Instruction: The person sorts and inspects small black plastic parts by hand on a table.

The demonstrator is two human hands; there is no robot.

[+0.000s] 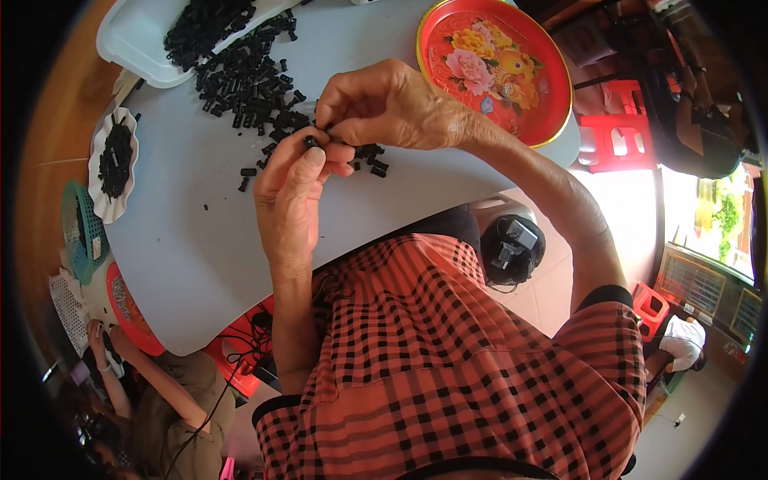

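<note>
Grey table (184, 232), cluttered workroom. Centre: left hand (292, 192) and right hand (384, 108) pinch one small black part (310, 142) between fingertips, both closed on it. Loose pile (248, 80) of the same parts at 11 o'clock, spilling from white tray (128, 40); much looks unhandled. White dish (112, 160) at 9 holds a few. Red floral tray (492, 68) at 1 holds none.

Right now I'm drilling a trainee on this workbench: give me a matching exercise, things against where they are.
Things:
1. small black part
2. round red tray
3. scalloped white dish
4. green basket

Places:
A. table's left edge, holding black pieces
B. pinched between left hand and right hand
C. beside the table, lower left
D. table's far right

Pairs: 1-B, 2-D, 3-A, 4-C
</note>
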